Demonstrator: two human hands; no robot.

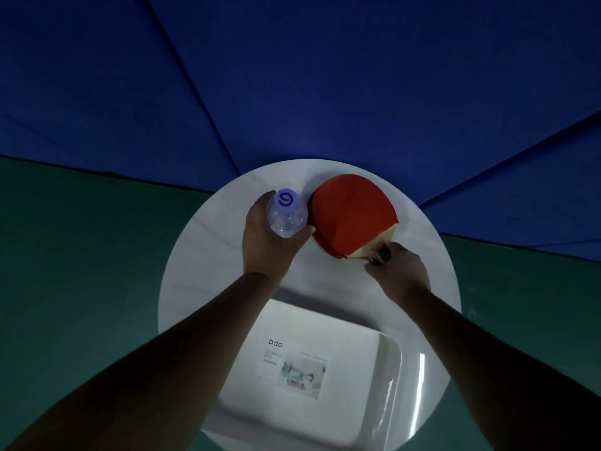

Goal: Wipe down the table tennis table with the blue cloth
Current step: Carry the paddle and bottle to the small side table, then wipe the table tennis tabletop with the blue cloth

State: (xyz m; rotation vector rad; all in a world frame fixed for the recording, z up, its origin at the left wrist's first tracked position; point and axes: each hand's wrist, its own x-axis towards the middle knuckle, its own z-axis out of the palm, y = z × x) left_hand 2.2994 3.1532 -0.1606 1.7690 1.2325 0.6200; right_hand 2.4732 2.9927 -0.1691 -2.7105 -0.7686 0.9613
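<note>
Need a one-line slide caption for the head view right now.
Left hand grips a clear bottle, right hand holds the red paddle handle, over a round white table.

Clear plastic bottle (286, 218), matt red rubber paddle (353, 214) with wooden neck, glossy white tray (395, 379).

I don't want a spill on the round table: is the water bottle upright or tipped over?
Upright: the water bottle shows its purple cap from above, with the left hand gripping its body.

On a round white table (201, 255), a person's left hand (266, 242) grips a clear bottle (287, 211) while the right hand (398, 268) holds a red paddle (353, 213) by its handle.
</note>
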